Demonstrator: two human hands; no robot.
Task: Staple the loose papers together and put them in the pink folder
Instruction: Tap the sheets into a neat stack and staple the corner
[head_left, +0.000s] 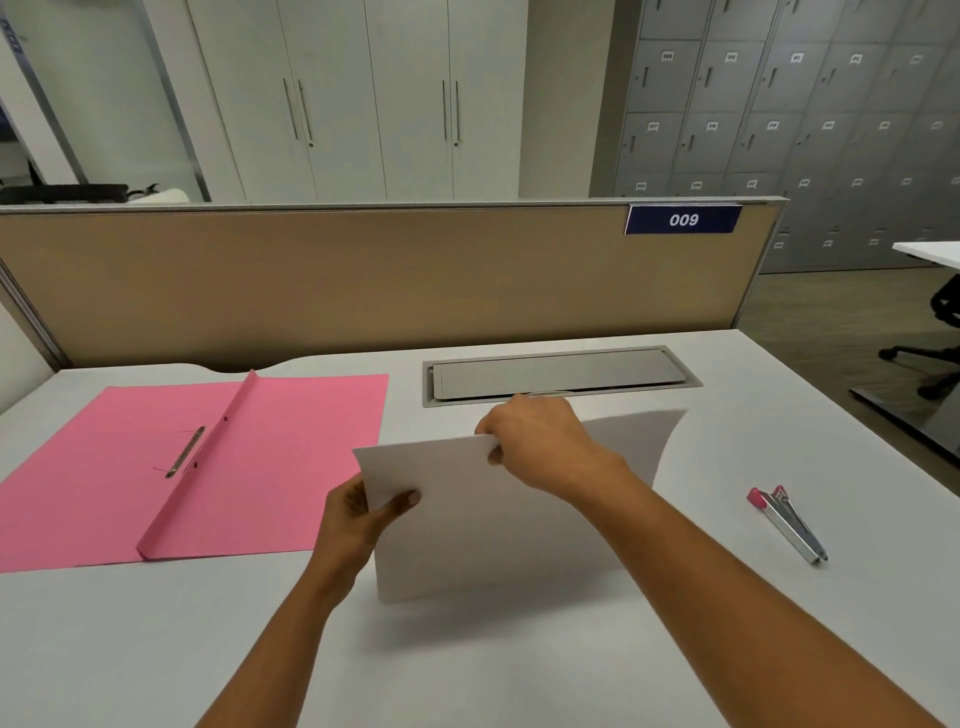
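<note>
Papers: the loose papers (498, 519) are standing nearly upright on their lower edge on the desk (519, 665), just right of the pink folder (291, 457).
Left hand: the left hand (358, 525) is pinching the papers' left edge, thumb on the near face, the other fingers hidden behind the sheets.
Right hand: the right hand (540, 441) is curling over the top edge, fingers pressed together and gripping it; the far sheet is bowing away to the right.
Handling: the papers are looking light, thin and floppy (they are likely fanning or sliding apart if held loosely), so gripping near a corner with edges squared seems wisest.
Folder: it is lying open and flat, its metal fastener (184, 452) showing.
Stapler: the stapler (787, 522) is lying untouched, well right of the folder, beyond the papers.
</note>
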